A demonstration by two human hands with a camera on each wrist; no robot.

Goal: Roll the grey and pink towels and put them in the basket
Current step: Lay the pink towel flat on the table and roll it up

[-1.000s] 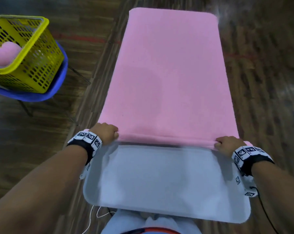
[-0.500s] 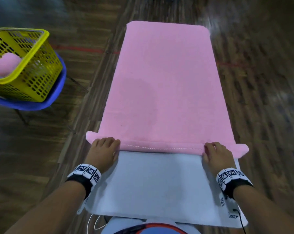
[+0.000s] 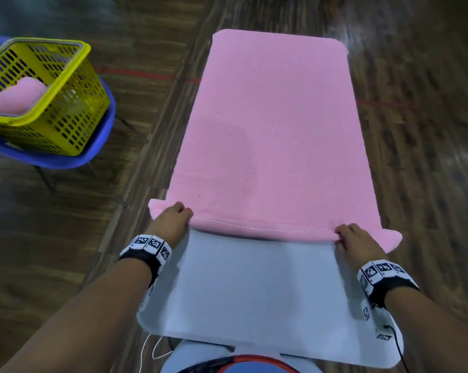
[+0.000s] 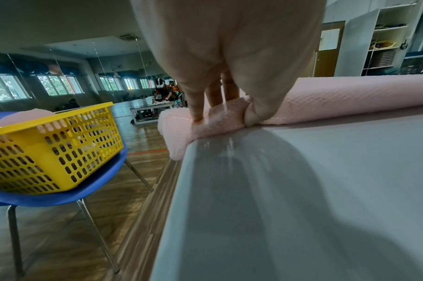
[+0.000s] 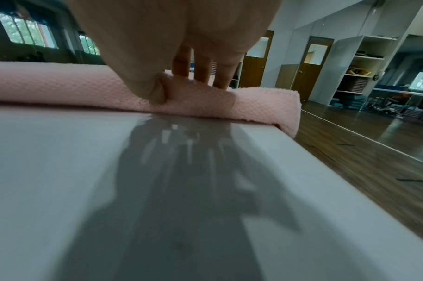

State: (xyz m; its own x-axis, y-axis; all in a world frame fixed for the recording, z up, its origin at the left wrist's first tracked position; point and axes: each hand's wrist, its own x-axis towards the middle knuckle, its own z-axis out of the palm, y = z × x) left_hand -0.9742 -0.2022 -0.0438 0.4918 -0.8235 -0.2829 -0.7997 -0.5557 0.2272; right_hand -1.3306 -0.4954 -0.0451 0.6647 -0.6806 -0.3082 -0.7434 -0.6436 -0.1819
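A long pink towel (image 3: 276, 130) lies spread along the white table (image 3: 254, 292), with its near end turned into a thin roll (image 4: 338, 98). My left hand (image 3: 183, 211) grips the roll's left end, fingers on top and thumb against its near side (image 4: 222, 112). At the roll's right end my right hand (image 3: 343, 234) holds it the same way (image 5: 181, 89). Both ends of the roll (image 5: 265, 106) stick out past the table's sides. The yellow basket (image 3: 66, 109) stands far left with a rolled pink towel (image 3: 15, 95) inside.
The basket (image 4: 61, 142) sits on a blue chair (image 3: 103, 130) left of the table, over a dark wooden floor (image 3: 415, 157). Cables hang at the table's near edge. In the left wrist view, other people work at a far table (image 4: 152, 108).
Half a second ago both hands lay flat on the towel's near fold. Now their fingers curl over it and the thumbs tuck behind, and the fold has become a rounder roll.
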